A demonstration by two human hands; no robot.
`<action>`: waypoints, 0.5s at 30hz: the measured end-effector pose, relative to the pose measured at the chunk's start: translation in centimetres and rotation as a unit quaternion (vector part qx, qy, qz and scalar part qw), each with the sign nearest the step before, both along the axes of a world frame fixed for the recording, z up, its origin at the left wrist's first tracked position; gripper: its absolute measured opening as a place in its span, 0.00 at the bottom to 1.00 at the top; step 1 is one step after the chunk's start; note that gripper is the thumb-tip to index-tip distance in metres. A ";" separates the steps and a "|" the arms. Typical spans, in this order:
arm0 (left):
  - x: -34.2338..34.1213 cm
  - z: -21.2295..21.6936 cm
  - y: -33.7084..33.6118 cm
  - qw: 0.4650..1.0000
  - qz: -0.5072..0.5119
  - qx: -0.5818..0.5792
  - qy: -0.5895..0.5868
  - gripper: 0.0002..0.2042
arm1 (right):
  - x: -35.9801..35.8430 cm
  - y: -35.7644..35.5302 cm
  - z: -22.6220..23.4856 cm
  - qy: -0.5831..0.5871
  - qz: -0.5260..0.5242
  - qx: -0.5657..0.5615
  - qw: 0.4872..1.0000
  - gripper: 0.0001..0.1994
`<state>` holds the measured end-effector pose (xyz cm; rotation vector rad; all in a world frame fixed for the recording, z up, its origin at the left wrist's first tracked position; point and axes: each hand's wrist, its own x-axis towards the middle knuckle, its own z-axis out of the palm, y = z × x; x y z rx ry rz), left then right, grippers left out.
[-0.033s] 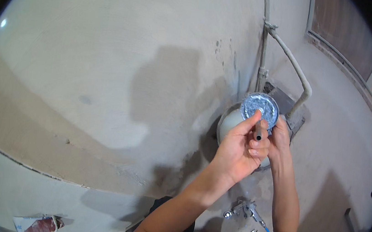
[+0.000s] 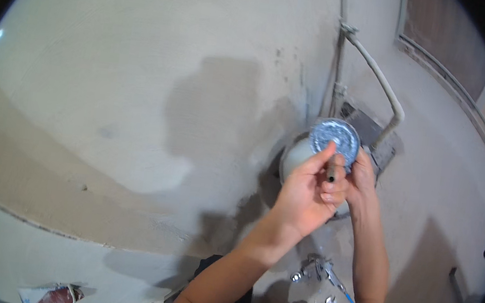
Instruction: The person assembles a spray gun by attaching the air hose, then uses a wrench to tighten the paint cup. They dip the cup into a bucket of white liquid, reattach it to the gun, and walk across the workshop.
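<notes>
A round, rimmed metal cup with a rough silvery face tilts toward me, right of centre. My left hand is closed at its front, thumb extended onto the silvery face and fingers curled around a short metal tube. The tube's hollow end points at me; whether it joins the cup is hidden by the fingers. My right hand grips the cup's lower right side, its fingers partly out of sight behind. Just behind both hands stands a round bucket with something pale in it.
A metal spray gun with a blue hose lies on the floor below my hands, beside a small shiny metal piece. A bent pipe runs down the corner to a grey block. At lower left lies a red-and-white packet.
The view has shifted slightly, so the cup and both hands appear a little further left and up. Both hands keep the same hold.
</notes>
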<state>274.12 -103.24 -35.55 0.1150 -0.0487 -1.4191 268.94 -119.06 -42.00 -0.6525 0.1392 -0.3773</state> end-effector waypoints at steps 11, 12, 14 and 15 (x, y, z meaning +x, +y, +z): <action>-1.8 10.3 1.3 0.866 -0.028 0.222 -0.447 0.15 | -6.3 -0.4 15.2 0.139 -0.110 -0.234 0.956 0.13; -2.3 11.6 1.9 0.840 -0.046 0.232 -0.488 0.14 | -7.9 0.8 16.7 0.178 -0.136 -0.246 0.943 0.15; -3.6 13.6 2.7 0.820 -0.081 0.255 -0.506 0.12 | -11.6 3.9 19.4 0.191 -0.192 -0.288 0.919 0.17; -4.1 14.5 3.0 0.806 -0.091 0.265 -0.521 0.12 | -13.0 5.3 20.9 0.204 -0.214 -0.308 0.904 0.17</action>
